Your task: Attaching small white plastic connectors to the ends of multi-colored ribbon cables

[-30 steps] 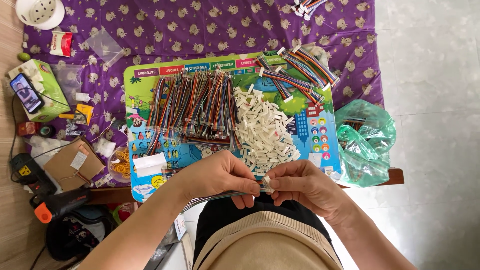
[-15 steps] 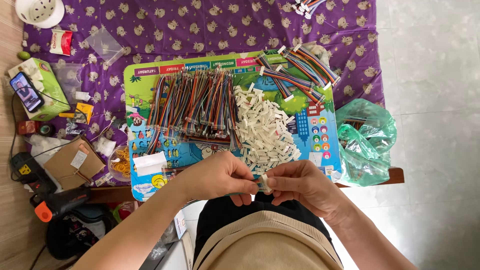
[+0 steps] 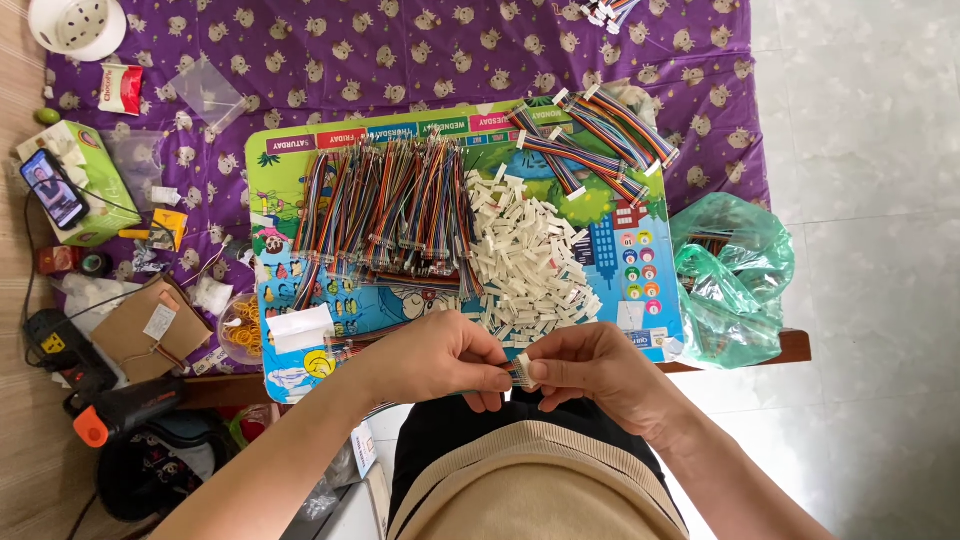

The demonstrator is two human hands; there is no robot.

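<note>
A home turned into a small piecework station is suggested: a low table [image 3: 790,345] is draped with a purple patterned cloth [image 3: 400,60] above a tiled floor [image 3: 870,120]. A children's colourful board [image 3: 640,215] is used for heaped ribbon wires [image 3: 385,205] and white connectors [image 3: 530,255], with a tissue box [image 3: 85,175] kept alongside.

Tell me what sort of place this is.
Likely a home workbench for piecework cable assembly: a purple patterned cloth covers the table, bearing a pile of white connectors and bundled coloured wires, above a tiled floor.

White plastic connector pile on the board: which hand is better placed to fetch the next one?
Probably right: the right hand sits just below the white plastic connector pile; the left hand pinches the multicoloured ribbon wire.
</note>
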